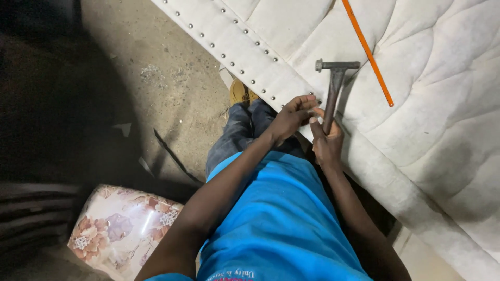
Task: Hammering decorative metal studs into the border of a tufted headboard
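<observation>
Visibility is limited: the nail under the left hand [292,115] cannot be made out, hidden by pinched fingers [307,104] pressed to the studded border [245,52] of the cream upholstered panel [442,78]. Right hand [327,141] fingers wrap closed around the hammer [334,83] handle, head raised over the panel. An orange rod [367,52] lies there, cut off at the top.

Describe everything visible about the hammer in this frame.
The hammer is small, with a dark metal head set crosswise on a worn brownish handle, likely wood. One end of the head is a round flat face; the other tapers. It stands nearly upright in the picture, head away from the person, over the studded edge of the pale padded panel. The right hand grips its lower handle; the left hand pinches beside it.
</observation>
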